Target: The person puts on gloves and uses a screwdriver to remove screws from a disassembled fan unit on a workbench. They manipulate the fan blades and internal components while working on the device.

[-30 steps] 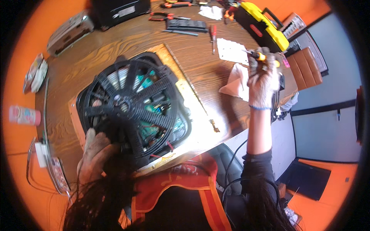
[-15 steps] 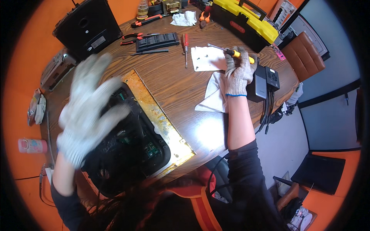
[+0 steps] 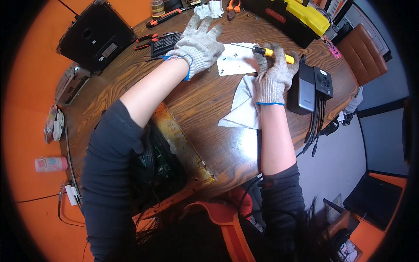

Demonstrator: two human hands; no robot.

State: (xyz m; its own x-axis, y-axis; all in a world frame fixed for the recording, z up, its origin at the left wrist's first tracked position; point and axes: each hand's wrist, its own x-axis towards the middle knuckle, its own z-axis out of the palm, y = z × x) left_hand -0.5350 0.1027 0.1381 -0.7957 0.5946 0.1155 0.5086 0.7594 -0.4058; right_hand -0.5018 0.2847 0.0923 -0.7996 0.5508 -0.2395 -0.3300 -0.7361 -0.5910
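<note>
Both of my hands wear pale knit work gloves. My left hand (image 3: pixel 200 47) reaches across the far middle of the table, fingers spread. It covers the spot where a red screwdriver lay and part of the black bit case (image 3: pixel 163 45). Gripped in my right hand (image 3: pixel 274 81) is a yellow-and-black screwdriver (image 3: pixel 289 58), its shaft pointing left over a white paper (image 3: pixel 240 67). Several small dark screws (image 3: pixel 223 70) lie on that paper. Nearer me, an opened black device with circuit boards (image 3: pixel 163 168) sits on a rusty metal panel (image 3: pixel 185 142), partly behind my left arm.
A folded white cloth (image 3: pixel 240 109) lies left of my right wrist. To its right stand a grey-black box (image 3: pixel 302 94) and hanging cables (image 3: pixel 315 131). A yellow-lidded toolbox (image 3: pixel 301 22), pliers (image 3: pixel 233 6) and a black speaker-like box (image 3: pixel 96 37) line the far side.
My left hand has swung from above the opened device to the far middle of the table. My right hand keeps the screwdriver in nearly the same place. The view has shifted slightly.
</note>
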